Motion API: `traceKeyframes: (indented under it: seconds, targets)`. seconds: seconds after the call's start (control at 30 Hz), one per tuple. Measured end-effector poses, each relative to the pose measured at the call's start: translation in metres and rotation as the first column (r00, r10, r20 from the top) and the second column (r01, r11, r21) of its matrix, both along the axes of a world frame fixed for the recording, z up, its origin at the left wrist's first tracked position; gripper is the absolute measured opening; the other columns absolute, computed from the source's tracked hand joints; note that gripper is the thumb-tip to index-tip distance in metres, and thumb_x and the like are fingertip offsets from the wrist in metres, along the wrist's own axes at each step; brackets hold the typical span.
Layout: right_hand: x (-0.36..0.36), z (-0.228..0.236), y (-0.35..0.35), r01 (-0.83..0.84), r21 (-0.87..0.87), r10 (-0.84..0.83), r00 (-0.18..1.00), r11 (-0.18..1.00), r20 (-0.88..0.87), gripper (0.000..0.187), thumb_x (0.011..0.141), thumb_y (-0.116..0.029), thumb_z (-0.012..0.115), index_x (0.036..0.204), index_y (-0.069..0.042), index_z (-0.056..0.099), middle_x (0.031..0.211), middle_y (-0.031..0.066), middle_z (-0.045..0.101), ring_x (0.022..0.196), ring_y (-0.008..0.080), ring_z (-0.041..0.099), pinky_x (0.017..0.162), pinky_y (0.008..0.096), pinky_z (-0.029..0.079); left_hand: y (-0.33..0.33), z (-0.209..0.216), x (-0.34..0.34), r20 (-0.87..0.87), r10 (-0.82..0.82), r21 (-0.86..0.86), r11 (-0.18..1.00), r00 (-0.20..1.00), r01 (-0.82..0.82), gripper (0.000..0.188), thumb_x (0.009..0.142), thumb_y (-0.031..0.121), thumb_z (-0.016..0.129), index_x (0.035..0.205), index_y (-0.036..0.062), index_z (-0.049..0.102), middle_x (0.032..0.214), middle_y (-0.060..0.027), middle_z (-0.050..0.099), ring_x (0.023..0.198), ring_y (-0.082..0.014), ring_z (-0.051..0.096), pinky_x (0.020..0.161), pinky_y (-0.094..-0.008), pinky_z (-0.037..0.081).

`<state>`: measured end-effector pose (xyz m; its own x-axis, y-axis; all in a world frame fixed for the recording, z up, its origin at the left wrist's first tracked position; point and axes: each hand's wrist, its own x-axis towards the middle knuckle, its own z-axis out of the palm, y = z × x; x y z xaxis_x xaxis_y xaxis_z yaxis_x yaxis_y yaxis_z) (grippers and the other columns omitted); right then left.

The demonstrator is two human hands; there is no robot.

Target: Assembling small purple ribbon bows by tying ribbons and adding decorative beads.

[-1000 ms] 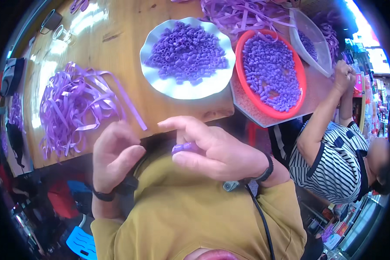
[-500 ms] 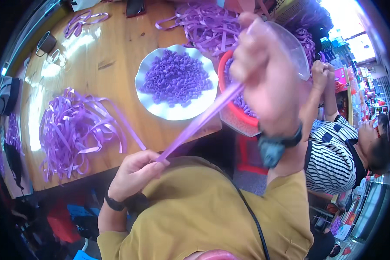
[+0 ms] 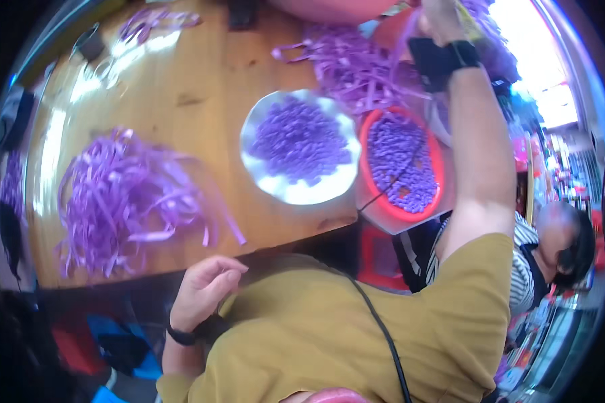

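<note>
At the far right, my right hand point(image 3: 440, 21) is stretched to the top edge, smeared by motion, with a purple ribbon point(image 3: 407, 39) hanging from its fingers over a far heap of ribbons point(image 3: 356, 67). My left hand point(image 3: 207, 290) hovers at the table's near edge, thumb and fingers drawn together, and no ribbon shows in it. Just beyond it lies a tangled pile of purple ribbon point(image 3: 124, 201), one loose end pointing toward the hand. A white wavy-rimmed plate point(image 3: 302, 195) bears small purple beads point(image 3: 299, 141). Right of it, a red oval basket point(image 3: 437, 168) holds more beads point(image 3: 396, 154).
A wooden table point(image 3: 202, 134) carries these things. Ribbon strips point(image 3: 151, 23), a dark mug point(image 3: 89, 43) and a dark object point(image 3: 242, 13) are toward its far side. A thin dark line crosses the basket. A person in a striped top point(image 3: 523, 269) sits at right.
My right hand has swung far forward to the top edge, taking the ribbon along. The ribbon has left my left hand, which stays near the same place. The view has shifted slightly.
</note>
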<state>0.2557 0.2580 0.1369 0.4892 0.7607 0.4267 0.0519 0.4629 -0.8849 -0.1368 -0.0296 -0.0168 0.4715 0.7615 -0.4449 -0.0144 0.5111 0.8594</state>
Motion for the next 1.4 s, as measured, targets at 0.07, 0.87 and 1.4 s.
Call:
traceKeyframes:
  seconds: [0.07,0.87,1.4]
  targets:
    - [0.003,-0.009,-0.022,0.039,-0.216,0.025,0.958,0.976,0.285,0.014,0.090,-0.020,0.051,0.089,-0.007,0.046,0.070,0.0002,0.044,0.056,0.0090,0.039,0.049,0.0242,0.033,0.007,-0.001,-0.003,0.012,-0.108,0.035,0.994,0.994,0.108,0.020,0.088,0.017,0.054,0.097,-0.0009,0.059,0.073,0.0014,0.055,0.065,-0.0040,0.049,0.059,-0.0175,0.039]
    - [-0.113,-0.154,-0.257,0.057,-0.310,0.256,0.435,0.949,0.863,0.038,0.077,-0.017,0.065,0.109,0.000,0.056,0.115,0.0152,0.054,0.110,0.0325,0.048,0.094,0.0411,0.036,0.046,0.044,0.046,-0.435,0.068,0.765,0.554,0.898,0.328,0.020,0.079,-0.007,0.053,0.095,0.0001,0.062,0.073,-0.0082,0.054,0.069,-0.0193,0.053,0.062,-0.0267,0.041]
    - [-0.094,-0.180,-0.252,-0.037,-0.317,0.294,0.484,0.948,0.824,0.044,0.072,-0.021,0.068,0.111,-0.005,0.057,0.119,0.0100,0.053,0.115,0.0280,0.047,0.100,0.0449,0.028,0.096,0.033,0.134,-0.817,0.212,0.572,0.422,0.536,0.704,0.007,0.081,0.000,0.053,0.087,0.0011,0.055,0.077,-0.0134,0.053,0.069,-0.0313,0.056,0.059,-0.0358,0.043]
